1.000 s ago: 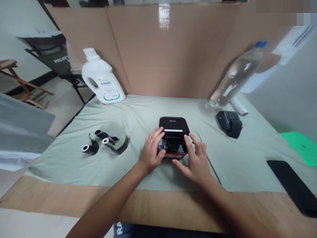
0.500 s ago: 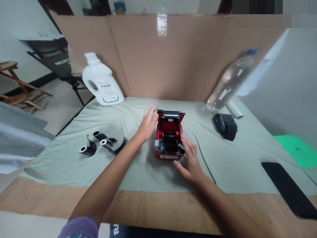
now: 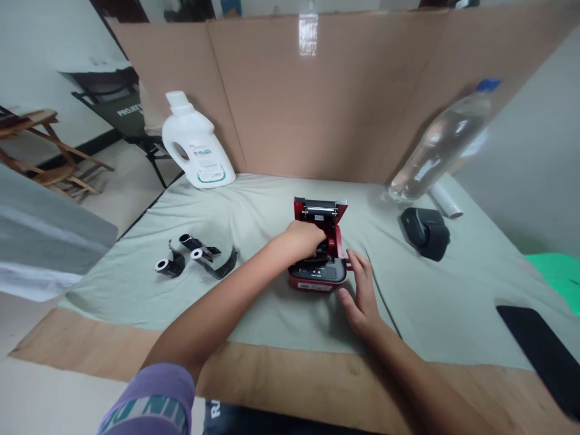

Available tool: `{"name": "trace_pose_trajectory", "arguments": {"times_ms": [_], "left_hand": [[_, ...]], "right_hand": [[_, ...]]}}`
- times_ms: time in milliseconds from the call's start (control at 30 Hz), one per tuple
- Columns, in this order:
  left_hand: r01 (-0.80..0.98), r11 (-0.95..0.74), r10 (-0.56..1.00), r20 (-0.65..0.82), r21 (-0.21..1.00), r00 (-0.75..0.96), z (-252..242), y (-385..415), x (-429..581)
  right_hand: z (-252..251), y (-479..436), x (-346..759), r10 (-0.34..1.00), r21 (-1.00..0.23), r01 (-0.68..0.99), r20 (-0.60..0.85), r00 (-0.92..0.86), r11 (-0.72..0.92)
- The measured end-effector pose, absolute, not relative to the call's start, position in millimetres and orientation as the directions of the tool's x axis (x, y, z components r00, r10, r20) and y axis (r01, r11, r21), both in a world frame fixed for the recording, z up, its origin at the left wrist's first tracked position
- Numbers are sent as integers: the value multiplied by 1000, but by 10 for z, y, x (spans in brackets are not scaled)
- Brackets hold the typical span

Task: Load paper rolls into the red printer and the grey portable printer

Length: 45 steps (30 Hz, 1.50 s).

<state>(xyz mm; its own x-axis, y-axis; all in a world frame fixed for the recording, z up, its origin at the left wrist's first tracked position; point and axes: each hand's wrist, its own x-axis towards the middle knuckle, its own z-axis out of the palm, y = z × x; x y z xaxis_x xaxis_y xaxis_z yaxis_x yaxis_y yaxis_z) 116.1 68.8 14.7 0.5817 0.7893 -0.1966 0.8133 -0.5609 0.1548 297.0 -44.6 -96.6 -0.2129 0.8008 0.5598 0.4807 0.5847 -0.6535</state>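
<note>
A small red and black receipt printer (image 3: 318, 280) stands on the cloth with its lid (image 3: 321, 210) raised at the back. My left hand (image 3: 304, 240) reaches down into its paper compartment from the left, fingers curled. The fingertips and whatever they grip are hidden inside. Buttons show on the black front panel (image 3: 319, 270). At the printer's right side, my right hand (image 3: 362, 296) touches the casing with its fingertips, thumb and fingers apart, holding nothing.
Dark paper rolls (image 3: 170, 266) with loose strips lie at left. A white jug (image 3: 199, 148) and a clear bottle (image 3: 444, 145) stand by the cardboard panel (image 3: 317, 109). At right are a black device (image 3: 425, 232), a white tube (image 3: 446, 200) and a black phone (image 3: 539, 356).
My left hand has moved from beside the raised lid into the compartment. The dark strip over the printer's front panel no longer covers it. My right hand stays at the right side.
</note>
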Motion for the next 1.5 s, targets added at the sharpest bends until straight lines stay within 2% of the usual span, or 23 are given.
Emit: {"name": "trace_pose_trajectory", "arguments": {"times_ms": [100,167,233,333,433,533,633,700,767,833,933,1033,1133,1500], "left_hand": [[817,-545,787,-223,186,576,122,747,1163],[791,-559,772,-193,249,606,145,724,1075],[749,-561,776,-90,352,624,207,628,915],[631,-505,804,53,589,593,340,383,574],[485,-352,865,80,801,496,421,185,146],[430,-237,957,132,871,259,371,197,-380],[583,-154,976,213,798,-35,220,417,-983],[779,5,960,216,628,-181,109,621,-1366],[901,141,960,165,409,-226,17,831,-1673],[959,204,975,52,195,-218,-45,1023,-1870],[968,249,962,-119,23,-244,-102,1250,-1962],[956,288,935,-203,-49,-292,-170,1380,-1889],[953,295,925,-228,-72,-303,-272,1398,-1766],[919,393,875,-300,-17,-380,-371,1123,-1792]], "right_hand": [[-976,-441,2976,813,-667,481,546,-205,569],[-985,-441,2977,825,-684,474,529,-199,554],[-993,-441,2977,834,-701,464,517,-193,542],[-1002,-433,2973,840,-714,454,509,-187,533],[-1016,-423,2969,838,-714,449,512,-188,537],[-1031,-418,2970,853,-730,450,488,-185,515],[-1041,-410,2975,857,-733,453,480,-186,508],[-1044,-396,2978,847,-720,454,497,-191,525],[-1047,-377,2977,835,-702,462,514,-198,542],[-1050,-357,2974,827,-690,467,524,-205,553],[-1051,-336,2967,823,-686,466,529,-208,559],[-1049,-333,2963,825,-690,465,527,-204,555],[-1043,-338,2964,834,-698,467,512,-205,543],[-1039,-337,2958,830,-688,476,520,-204,548]]}}
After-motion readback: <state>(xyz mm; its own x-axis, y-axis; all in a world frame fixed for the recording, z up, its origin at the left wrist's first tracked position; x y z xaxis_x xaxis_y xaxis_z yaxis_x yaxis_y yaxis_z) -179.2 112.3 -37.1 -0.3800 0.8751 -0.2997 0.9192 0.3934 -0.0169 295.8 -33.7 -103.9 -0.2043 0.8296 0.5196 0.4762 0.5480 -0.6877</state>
